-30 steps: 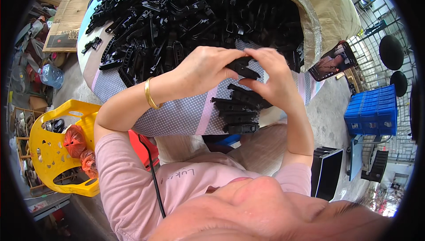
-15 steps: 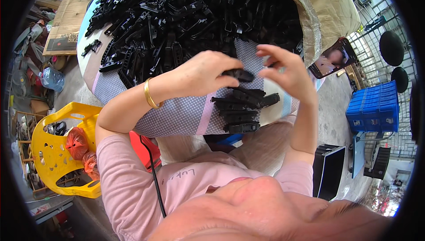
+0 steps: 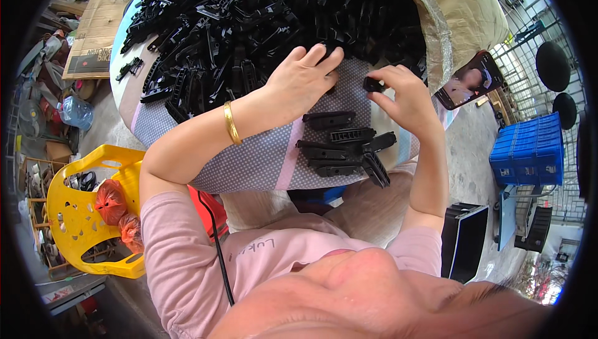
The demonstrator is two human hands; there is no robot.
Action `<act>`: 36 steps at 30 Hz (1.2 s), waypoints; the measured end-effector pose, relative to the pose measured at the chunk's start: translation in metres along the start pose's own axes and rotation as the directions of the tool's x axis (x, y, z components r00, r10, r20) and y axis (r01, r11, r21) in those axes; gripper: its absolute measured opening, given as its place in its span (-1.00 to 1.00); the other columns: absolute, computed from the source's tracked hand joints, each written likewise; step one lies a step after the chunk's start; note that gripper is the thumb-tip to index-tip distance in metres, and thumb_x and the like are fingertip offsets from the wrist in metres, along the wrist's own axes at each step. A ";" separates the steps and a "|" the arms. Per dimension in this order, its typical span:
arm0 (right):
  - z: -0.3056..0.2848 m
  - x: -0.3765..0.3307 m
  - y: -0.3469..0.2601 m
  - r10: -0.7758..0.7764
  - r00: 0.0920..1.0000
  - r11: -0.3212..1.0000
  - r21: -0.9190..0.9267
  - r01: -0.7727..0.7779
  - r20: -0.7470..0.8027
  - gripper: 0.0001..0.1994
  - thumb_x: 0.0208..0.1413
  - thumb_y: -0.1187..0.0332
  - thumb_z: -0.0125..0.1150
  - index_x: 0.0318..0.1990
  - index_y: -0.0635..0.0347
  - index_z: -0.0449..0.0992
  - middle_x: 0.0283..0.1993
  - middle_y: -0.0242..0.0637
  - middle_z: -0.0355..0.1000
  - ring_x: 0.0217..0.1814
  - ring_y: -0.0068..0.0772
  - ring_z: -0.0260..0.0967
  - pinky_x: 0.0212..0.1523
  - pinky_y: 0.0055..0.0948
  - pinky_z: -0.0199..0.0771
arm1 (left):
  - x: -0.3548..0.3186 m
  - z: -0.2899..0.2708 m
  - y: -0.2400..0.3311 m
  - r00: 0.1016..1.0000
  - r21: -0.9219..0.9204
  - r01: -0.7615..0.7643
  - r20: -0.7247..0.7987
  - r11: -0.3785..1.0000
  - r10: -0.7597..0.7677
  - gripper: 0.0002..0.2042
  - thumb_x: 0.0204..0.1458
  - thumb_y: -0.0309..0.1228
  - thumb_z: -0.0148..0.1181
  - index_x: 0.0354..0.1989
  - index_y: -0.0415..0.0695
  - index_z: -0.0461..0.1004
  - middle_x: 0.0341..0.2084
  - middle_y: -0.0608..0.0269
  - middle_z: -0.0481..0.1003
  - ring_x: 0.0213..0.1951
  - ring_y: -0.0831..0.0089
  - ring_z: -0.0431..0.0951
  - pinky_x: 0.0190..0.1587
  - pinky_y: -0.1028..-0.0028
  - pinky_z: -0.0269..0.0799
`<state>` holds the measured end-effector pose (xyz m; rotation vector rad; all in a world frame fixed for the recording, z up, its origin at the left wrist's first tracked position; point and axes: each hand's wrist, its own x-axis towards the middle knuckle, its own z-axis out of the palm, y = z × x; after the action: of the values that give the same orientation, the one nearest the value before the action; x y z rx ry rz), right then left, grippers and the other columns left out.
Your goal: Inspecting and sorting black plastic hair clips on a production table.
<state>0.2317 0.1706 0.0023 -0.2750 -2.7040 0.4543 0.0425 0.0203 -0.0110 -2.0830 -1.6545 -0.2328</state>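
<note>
My left hand (image 3: 302, 82), a gold bangle at its wrist, is at the near edge of a heap of black plastic parts (image 3: 230, 27). Its fingers curl round a dark, slim part that they mostly hide. To its right, my right hand (image 3: 402, 93) pinches a short black plastic piece (image 3: 372, 84) between thumb and fingertips. Nearer to me, several long black plastic parts, some with ladder-like ribs, form a small loose group (image 3: 336, 152) on the patterned cloth (image 3: 249, 158).
A phone (image 3: 470, 82) leans at the table's right edge beside a large pale sack (image 3: 467, 9). A yellow plastic chair (image 3: 75, 208) with red bags stands on the left. Blue crates (image 3: 526, 152) and a black box (image 3: 462, 239) are on the right.
My left hand has moved up to the heap, leaving its black part with the near group, whose pieces now lie spread. My right hand now pinches a short black piece.
</note>
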 end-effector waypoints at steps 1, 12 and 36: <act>-0.002 0.002 -0.003 0.000 1.000 1.000 0.001 0.000 0.000 -0.72 -0.17 0.48 0.27 -0.20 0.21 0.51 -0.27 -0.33 0.48 -0.25 -0.37 0.38 -0.23 -0.43 0.41 | 0.001 -0.001 -0.001 0.999 0.027 -0.044 0.028 0.999 0.043 -0.82 -0.19 -0.43 0.14 -0.35 -0.09 0.52 -0.21 0.28 0.36 -0.06 0.41 0.24 -0.11 0.51 0.22; 0.002 0.003 -0.011 0.171 0.985 0.587 0.802 -0.105 0.004 -0.72 0.23 0.38 0.02 0.05 0.28 0.38 -0.32 -0.33 0.44 -0.37 -0.61 0.36 -0.35 -0.64 0.35 | 0.000 -0.011 -0.001 0.985 -0.580 0.030 -0.120 0.814 -0.122 -0.82 -0.23 -0.50 0.27 -0.43 -0.19 0.42 -0.20 0.20 0.47 -0.10 0.25 0.38 -0.08 0.34 0.36; 0.026 0.007 -0.065 0.109 0.949 0.934 0.356 0.004 -0.297 -0.74 0.02 0.50 0.22 -0.09 0.29 0.52 -0.22 -0.27 0.36 -0.35 -0.52 0.34 -0.44 -0.61 0.36 | -0.007 -0.033 -0.003 0.768 -0.854 0.489 0.519 -0.179 -0.375 -0.64 0.07 -0.42 0.17 0.03 -0.32 0.40 -0.23 0.23 0.51 -0.29 0.67 0.50 -0.20 0.65 0.48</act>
<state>0.2064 0.1048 0.0044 -0.2910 -2.2592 0.8265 0.0430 -0.0004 0.0161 -1.9841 -2.6378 -2.3021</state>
